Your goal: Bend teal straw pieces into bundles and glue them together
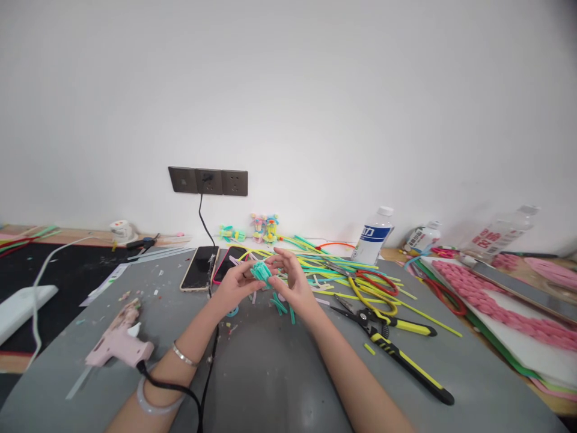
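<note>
Between my two hands, above the grey mat [265, 385], is a small teal bundle of short pipe-cleaner pieces [261, 272]. My left hand [235, 282] pinches it from the left, thumb below and fingers above. On the other side, my right hand [292, 281] touches it with the thumb and curls its fingers over the top. Several loose teal pieces [278, 304] lie on the mat just under my hands. Beyond and to the right spread long yellow, green and teal pipe cleaners [329, 264]. Finger contact at the back of the bundle is hidden.
A pink glue gun [119, 346] lies left, its black cord passing under my left forearm. Two phones [199, 269] rest behind my left hand. Yellow-black pliers [396, 349] and scissors [360, 282] lie right. A bottle [372, 237] and small colourful figures [265, 228] stand by the wall.
</note>
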Tool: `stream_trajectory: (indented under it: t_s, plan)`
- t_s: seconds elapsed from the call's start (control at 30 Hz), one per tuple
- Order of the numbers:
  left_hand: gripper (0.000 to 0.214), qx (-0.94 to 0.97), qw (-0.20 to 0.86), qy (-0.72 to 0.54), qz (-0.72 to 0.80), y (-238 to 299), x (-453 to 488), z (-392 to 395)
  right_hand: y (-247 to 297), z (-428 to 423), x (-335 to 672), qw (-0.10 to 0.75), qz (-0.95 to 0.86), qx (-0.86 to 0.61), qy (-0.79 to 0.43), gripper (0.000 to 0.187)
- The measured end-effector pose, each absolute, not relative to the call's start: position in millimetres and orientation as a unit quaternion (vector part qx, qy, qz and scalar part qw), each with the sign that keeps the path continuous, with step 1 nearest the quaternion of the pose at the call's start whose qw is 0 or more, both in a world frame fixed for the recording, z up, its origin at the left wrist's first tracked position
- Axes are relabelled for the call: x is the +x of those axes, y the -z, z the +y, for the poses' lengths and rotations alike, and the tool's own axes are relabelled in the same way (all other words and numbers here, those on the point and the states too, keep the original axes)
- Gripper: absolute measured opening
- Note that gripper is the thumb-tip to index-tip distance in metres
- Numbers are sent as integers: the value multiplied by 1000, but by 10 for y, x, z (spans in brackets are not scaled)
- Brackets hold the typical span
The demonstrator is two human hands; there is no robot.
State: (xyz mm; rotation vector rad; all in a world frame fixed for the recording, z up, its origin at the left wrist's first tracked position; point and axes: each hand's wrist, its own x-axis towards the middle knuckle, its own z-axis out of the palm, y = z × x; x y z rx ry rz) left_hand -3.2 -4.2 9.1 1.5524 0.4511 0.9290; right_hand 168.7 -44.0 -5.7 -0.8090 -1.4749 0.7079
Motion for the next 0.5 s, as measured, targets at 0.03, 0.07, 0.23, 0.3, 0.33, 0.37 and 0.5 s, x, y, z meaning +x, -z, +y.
stream_trajectory:
  t_s: [0.03, 0.07, 0.23, 0.3, 0.33, 0.37, 0.5]
  plan:
    - [42, 668, 597, -398, 196, -93, -32, -43, 58, -444, 1683, 612, -640, -349, -308, 55]
    - [42, 668, 597, -396, 200, -94, -34, -43, 58, -447, 1681, 611, -640, -347, -309, 55]
    - [44, 678, 578, -394, 226, -68, -53, -23, 73, -444, 1694, 598, -646, -347, -322, 57]
    - [44, 687, 568, -392, 228, -49, -61, -11, 87, -439, 1703, 587, -649, -348, -336, 59]
    - [43, 690, 567, -390, 226, -39, -64, -7, 95, -436, 1708, 582, -650, -349, -342, 61]
    - [41, 692, 568, -386, 223, -31, -66, -3, 103, -434, 1712, 578, -651, -351, -347, 62]
    - [35, 694, 575, -378, 213, -20, -70, -4, 128, -432, 1718, 568, -654, -348, -358, 67]
